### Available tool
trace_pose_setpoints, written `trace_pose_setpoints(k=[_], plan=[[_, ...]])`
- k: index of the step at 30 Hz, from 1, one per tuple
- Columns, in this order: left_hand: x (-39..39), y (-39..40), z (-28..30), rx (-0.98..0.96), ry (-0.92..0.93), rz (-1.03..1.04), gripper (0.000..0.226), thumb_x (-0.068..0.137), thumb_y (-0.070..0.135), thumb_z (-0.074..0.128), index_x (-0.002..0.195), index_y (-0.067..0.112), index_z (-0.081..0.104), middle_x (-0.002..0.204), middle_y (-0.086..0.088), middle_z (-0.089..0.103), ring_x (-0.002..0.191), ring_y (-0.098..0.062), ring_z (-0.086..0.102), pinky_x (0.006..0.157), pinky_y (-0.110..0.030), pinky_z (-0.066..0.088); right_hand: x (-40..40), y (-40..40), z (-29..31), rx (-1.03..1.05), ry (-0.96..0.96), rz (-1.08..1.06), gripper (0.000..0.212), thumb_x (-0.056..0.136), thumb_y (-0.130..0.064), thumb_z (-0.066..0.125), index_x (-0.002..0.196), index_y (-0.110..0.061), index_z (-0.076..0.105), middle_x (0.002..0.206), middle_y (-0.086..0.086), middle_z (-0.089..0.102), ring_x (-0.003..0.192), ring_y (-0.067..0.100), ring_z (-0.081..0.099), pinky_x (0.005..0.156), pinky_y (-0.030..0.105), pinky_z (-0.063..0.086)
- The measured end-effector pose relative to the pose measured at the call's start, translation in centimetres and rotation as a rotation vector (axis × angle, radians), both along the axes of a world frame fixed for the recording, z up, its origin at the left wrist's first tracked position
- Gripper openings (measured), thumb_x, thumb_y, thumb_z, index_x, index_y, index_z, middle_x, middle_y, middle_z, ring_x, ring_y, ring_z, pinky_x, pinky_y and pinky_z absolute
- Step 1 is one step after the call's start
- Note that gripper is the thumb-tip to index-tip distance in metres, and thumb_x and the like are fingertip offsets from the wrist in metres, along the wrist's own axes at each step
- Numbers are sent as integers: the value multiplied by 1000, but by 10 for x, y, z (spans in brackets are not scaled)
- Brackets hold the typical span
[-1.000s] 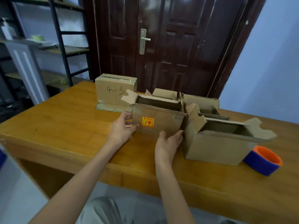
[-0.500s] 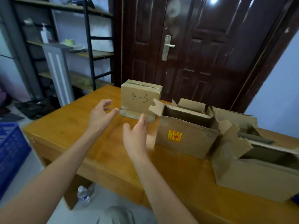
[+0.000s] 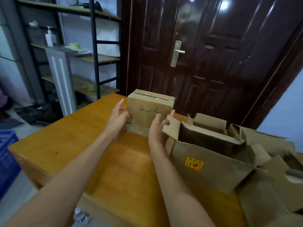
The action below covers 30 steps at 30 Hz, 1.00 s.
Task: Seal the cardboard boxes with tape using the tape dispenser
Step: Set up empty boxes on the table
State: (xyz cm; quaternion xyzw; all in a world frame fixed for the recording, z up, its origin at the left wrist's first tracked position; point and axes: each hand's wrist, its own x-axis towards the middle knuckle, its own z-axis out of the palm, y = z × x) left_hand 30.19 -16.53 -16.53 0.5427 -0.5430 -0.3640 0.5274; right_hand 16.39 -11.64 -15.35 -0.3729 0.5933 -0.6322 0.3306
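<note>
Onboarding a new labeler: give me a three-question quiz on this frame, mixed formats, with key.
1. True or false: the box marked 4-3 already has tape across its top.
2. Which box is nearest the right hand? A) the open box with the yellow sticker B) the blue crate C) the bottle under the table
3. Fill in: both the right hand and the left hand are ___, holding nothing.

Key: 1 true; 2 A; 3 open

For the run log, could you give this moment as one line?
left hand: open | right hand: open | flanking box marked 4-3 | grasp: unclear
</note>
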Motion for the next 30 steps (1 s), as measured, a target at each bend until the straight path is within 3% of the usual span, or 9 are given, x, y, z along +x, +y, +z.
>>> trace_pose_setpoints(k=[3,5,9,12,16,18,20,25,30], plan=[[5,10,10,-8,141,65,56,107,15,37,160,32,38,130,3,58,114,-14,57,101,-43,51,16,10,12,-22,-24,62,70,100,-54,35,164,-41,9,172,-2,14,149,25,34,122,46,27],[22,26,18,-9,233,128,42,111,31,31,149,33,48,127,-2,58,111,-21,59,89,-40,55,25,16,16,-64,25,25,57,108,-42,39,162,-29,23,165,4,27,136,19,43,111,36,32],[85,65,42,74,419,182,47,108,53,30,104,22,66,126,-17,66,103,-36,66,91,-55,61,49,42,35,-141,51,57,46,108,-55,32,147,-36,44,140,-1,43,122,16,49,101,39,44],[133,110,57,73,465,203,62,106,61,29,75,19,62,128,-18,71,100,-37,68,91,-54,58,64,77,56,-231,-12,197,35,108,-58,34,114,-32,56,118,-4,52,100,5,53,85,34,41],[140,174,67,-2,228,145,49,92,74,56,104,29,72,112,10,76,111,-16,70,91,-41,54,49,139,78,-274,76,244,49,99,-72,45,99,-25,56,95,-10,59,86,8,55,75,29,43],[125,197,62,-67,87,90,32,92,53,73,110,28,66,106,18,71,103,-2,69,88,-32,56,25,169,75,-266,190,216,39,95,-63,61,114,-29,56,107,-18,61,100,-2,58,82,21,47],[99,218,54,-95,1,-15,35,94,33,77,127,32,62,118,25,66,97,16,65,82,-22,56,-7,199,66,-293,303,162,46,93,-47,73,132,-35,52,122,-22,61,116,-7,55,94,13,44],[30,254,16,-185,-34,-141,55,85,30,83,135,35,60,127,20,68,111,2,66,83,-20,58,-82,264,21,-222,482,105,59,89,-40,80,141,-41,51,134,-27,55,127,-5,52,110,31,50],[-18,279,-12,-155,-115,-153,70,84,26,86,142,39,51,132,28,57,115,-1,60,73,-23,58,-119,300,-14,-74,509,-14,68,72,-77,67,131,-57,41,134,-31,51,135,0,47,116,48,46]])
